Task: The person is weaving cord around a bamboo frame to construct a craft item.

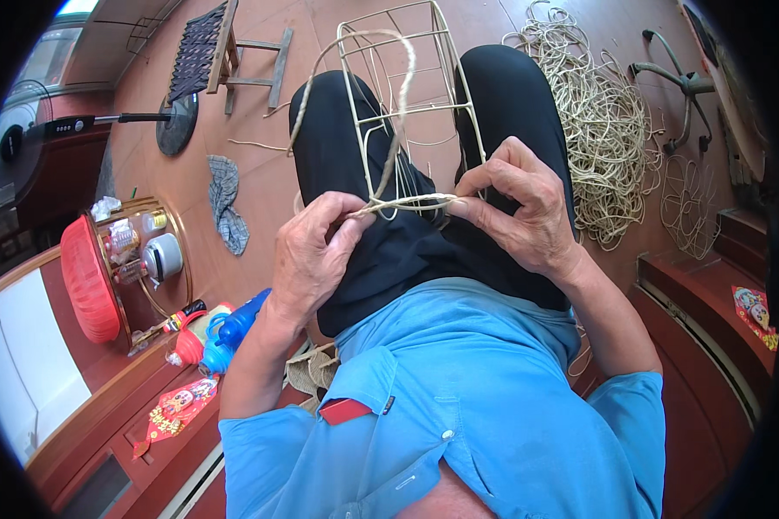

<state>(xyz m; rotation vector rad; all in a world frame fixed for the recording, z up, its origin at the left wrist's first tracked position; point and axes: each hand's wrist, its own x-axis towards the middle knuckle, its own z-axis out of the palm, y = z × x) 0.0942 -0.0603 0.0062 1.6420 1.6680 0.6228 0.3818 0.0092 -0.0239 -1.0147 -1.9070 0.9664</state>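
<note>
A cream wire frame (404, 105) shaped like an open basket rests between my knees, its near end close to my hands. My left hand (316, 246) pinches pale cord where it meets the frame's left near corner. My right hand (521, 206) pinches the same cord at the right, thumb against forefinger. Between both hands the cord (407, 205) runs in a narrow loop along the frame's near edge. From there a thicker length of rope (407, 73) arches up over the frame's left side and drops past my left knee to the floor.
A large heap of pale cord (601, 138) lies on the tiled floor at the right, near a chair base (688, 84). At the left are a woven stool (206, 52), a round fan base (177, 124), a crumpled cloth (226, 206) and a rack with a red basket (86, 281).
</note>
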